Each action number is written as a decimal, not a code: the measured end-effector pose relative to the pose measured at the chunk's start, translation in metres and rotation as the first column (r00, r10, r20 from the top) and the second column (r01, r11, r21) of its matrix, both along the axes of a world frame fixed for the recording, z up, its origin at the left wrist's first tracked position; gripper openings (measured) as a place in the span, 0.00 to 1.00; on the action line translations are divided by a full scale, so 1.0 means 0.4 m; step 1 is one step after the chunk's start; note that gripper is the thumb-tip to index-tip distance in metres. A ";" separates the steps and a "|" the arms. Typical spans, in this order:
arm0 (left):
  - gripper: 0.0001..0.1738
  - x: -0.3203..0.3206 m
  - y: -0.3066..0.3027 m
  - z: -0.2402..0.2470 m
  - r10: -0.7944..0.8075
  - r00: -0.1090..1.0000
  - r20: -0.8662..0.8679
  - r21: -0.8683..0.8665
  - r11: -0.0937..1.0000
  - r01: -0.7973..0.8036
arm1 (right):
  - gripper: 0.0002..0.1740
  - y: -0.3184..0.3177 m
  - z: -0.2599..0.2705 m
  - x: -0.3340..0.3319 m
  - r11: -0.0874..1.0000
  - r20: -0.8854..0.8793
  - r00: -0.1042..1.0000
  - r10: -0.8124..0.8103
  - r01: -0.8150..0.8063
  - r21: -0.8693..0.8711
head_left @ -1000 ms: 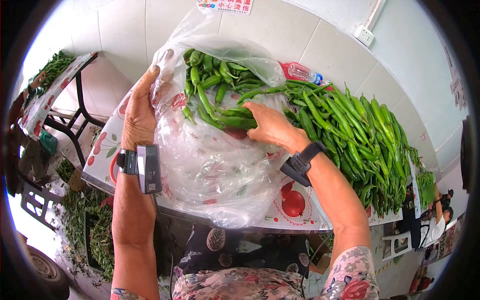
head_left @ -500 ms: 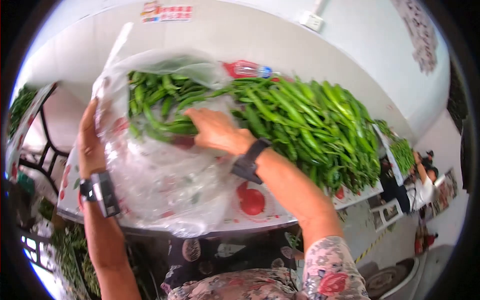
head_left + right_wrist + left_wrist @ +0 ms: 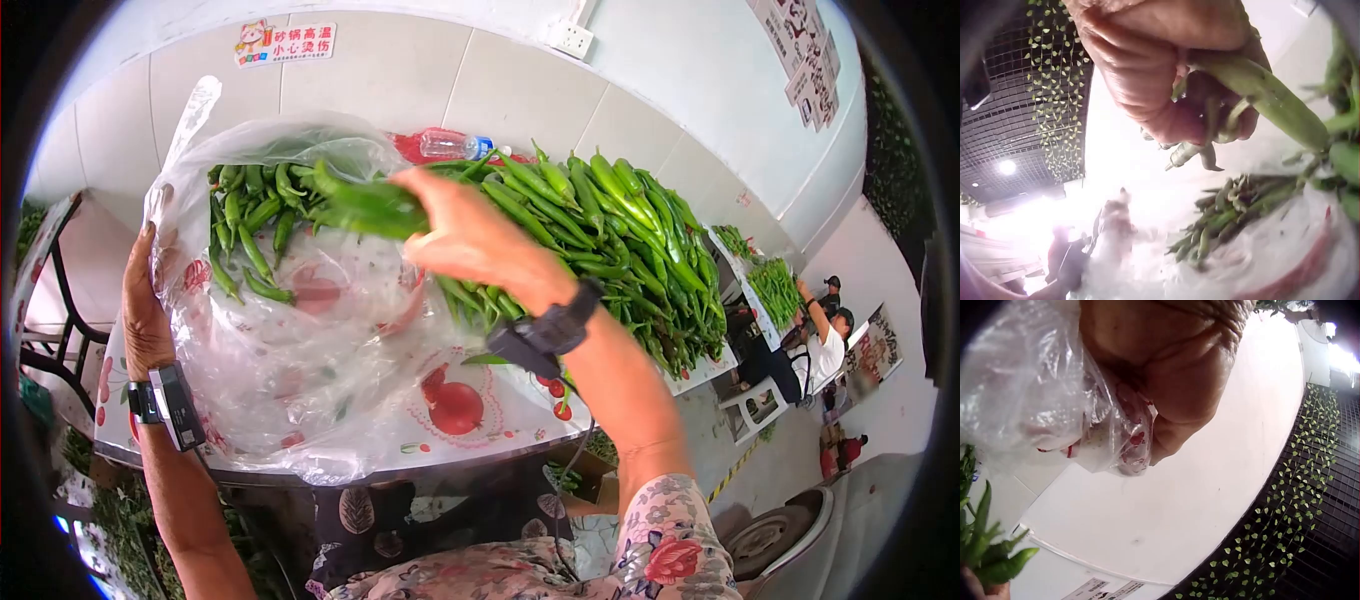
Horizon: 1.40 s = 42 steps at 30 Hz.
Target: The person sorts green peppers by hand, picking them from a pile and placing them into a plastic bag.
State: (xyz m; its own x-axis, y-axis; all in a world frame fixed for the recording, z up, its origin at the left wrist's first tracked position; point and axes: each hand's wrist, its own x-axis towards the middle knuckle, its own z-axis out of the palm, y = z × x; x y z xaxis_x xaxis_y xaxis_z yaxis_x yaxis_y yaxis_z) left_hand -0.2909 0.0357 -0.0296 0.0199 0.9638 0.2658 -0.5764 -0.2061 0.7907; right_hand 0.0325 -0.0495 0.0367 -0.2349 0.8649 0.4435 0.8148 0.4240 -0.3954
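Note:
My left hand (image 3: pixel 148 300) grips the edge of a clear plastic bag (image 3: pixel 290 390), holding its left side up; the left wrist view shows the film bunched under the fingers. Several green chili peppers (image 3: pixel 250 215) lie inside the bag, toward its back. Over the bag's right part, my right hand (image 3: pixel 475 230) holds a bunch of long green chili peppers (image 3: pixel 360 205), blurred by motion. In the right wrist view, a thick pepper (image 3: pixel 1279 103) sticks out from the curled fingers. Close by on the right is a large pile of green chili peppers (image 3: pixel 640 260).
A plastic bottle (image 3: pixel 450 145) lies on red material behind the peppers, against the tiled wall. The table's cover (image 3: pixel 500 425) has a fruit print. Farther right, a person (image 3: pixel 825 355) sits by another table with green peppers (image 3: pixel 775 290).
My right hand has lifted a bunch of chili peppers off the bag area, fingers round them. The left hand keeps its grip on the bag edge. The head view has swung to the right.

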 end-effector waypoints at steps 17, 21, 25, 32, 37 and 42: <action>0.29 -0.009 0.025 -0.049 0.018 1.000 0.019 0.135 0.991 -0.021 | 0.33 -0.014 0.105 0.410 0.653 0.546 0.476 -0.689 0.735 0.183; 0.28 0.022 -0.034 0.011 0.012 0.999 -0.035 0.059 0.998 -0.010 | 0.35 -0.001 0.092 0.422 0.732 0.487 0.590 -0.644 0.661 0.165; 0.27 0.012 -0.021 0.002 0.057 0.997 -0.061 0.071 0.996 -0.053 | 0.35 0.007 0.095 0.422 0.818 0.494 0.681 -0.540 0.563 0.118; 0.26 0.018 -0.016 0.007 -0.066 0.998 0.003 0.109 0.992 0.065 | 0.31 -0.016 0.108 0.382 0.845 0.522 0.720 -0.457 0.535 0.001; 0.26 0.022 -0.038 0.028 -0.047 0.999 -0.012 0.053 0.997 0.048 | 0.30 -0.025 0.117 0.348 0.832 0.523 0.712 -0.469 0.555 -0.008; 0.26 0.021 -0.032 0.027 -0.129 0.990 0.052 0.040 0.991 0.127 | 0.30 -0.027 0.104 0.349 0.842 0.538 0.698 -0.473 0.537 0.044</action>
State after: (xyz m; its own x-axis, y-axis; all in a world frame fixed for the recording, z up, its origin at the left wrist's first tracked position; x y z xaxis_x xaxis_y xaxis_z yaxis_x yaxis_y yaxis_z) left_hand -0.2823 0.0228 -0.0186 0.1270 0.9440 0.3046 -0.6417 -0.1560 0.7509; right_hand 0.1721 -0.0602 0.0784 0.0902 0.9542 0.2852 0.9837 -0.1301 0.1244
